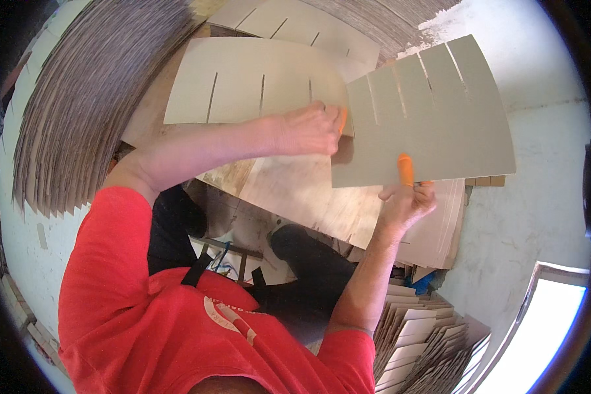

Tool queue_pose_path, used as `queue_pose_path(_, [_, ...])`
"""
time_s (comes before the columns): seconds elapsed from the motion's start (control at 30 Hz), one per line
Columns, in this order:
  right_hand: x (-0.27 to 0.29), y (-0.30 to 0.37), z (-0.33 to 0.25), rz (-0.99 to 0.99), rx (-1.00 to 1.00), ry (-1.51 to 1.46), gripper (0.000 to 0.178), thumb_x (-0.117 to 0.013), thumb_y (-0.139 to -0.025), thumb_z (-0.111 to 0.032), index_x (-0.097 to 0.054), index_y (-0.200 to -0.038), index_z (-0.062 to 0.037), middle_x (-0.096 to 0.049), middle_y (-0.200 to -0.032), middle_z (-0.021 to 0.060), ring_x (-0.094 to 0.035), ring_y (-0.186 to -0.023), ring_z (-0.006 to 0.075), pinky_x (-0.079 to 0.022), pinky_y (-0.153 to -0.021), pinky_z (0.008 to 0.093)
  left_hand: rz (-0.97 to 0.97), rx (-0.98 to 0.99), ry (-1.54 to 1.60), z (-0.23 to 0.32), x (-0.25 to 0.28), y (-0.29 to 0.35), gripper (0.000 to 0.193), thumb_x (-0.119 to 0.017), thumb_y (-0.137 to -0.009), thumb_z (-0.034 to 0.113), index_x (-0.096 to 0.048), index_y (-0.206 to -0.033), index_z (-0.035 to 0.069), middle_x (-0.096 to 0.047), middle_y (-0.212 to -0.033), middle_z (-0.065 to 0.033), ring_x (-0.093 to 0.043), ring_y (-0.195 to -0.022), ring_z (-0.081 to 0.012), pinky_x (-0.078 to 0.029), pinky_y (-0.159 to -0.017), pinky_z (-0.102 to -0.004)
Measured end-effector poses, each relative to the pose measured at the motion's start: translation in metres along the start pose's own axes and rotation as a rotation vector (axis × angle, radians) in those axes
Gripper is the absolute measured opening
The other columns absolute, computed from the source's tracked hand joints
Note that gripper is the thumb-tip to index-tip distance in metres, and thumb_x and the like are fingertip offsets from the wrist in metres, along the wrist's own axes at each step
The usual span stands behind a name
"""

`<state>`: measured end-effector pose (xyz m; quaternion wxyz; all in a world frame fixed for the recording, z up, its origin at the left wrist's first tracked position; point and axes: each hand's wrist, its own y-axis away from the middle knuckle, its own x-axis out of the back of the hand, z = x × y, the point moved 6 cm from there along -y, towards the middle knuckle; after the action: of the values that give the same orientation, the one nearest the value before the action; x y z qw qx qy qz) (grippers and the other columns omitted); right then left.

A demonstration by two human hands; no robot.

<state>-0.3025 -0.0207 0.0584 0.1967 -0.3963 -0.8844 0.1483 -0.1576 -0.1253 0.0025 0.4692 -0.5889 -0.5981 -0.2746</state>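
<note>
My right hand (410,202) pinches the lower edge of a grey slotted cardboard sheet (440,125), an orange finger cover lying on its face and the other fingers partly hidden behind it. The sheet is raised and tilted, its slots toward the top. My left hand (308,130) is closed at the right end of a cream slotted cardboard sheet (236,79), where this sheet meets the grey one's left edge. An orange cover shows on one of its fingers. Its exact hold is partly hidden. Beneath both hands is a wooden work board (302,197).
A tall stack of slotted cardboard (98,98) stands at the left. Another pale slotted sheet (302,26) lies at the back. Several cardboard pieces (433,226) sit at the board's right end, and bundled dividers (414,335) stand lower right. A pale wall (545,177) borders the right side.
</note>
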Motion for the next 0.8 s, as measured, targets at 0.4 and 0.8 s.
queue_pose_path(0.4, [-0.026, 0.014, 0.024, -0.058, -0.165, 0.013, 0.030, -0.039, -0.071, 0.017, -0.056, -0.095, 0.0113, -0.062, -0.065, 0.0141, -0.050, -0.036, 0.0125, -0.038, -0.032, 0.0250, 0.347, 0.180, 0.455, 0.012, 0.029, 0.029, 0.052, -0.063, -0.079, 0.039, -0.061, -0.102, -0.008, -0.060, -0.105, -0.0198, -0.059, -0.091, -0.0298, -0.052, -0.067, -0.0403])
queue_pose_path(0.8, [-0.042, 0.016, 0.010, -0.099, -0.204, -0.010, 0.022, -0.040, -0.071, 0.007, -0.054, -0.085, 0.0162, -0.054, -0.055, 0.0119, -0.048, -0.036, 0.0138, -0.038, -0.032, 0.0268, -0.220, 0.341, -0.047, -0.130, -0.091, -0.010, 0.024, -0.060, -0.076, 0.012, -0.063, -0.093, -0.005, -0.059, -0.105, -0.0152, -0.052, -0.102, -0.0273, -0.044, -0.089, -0.0375])
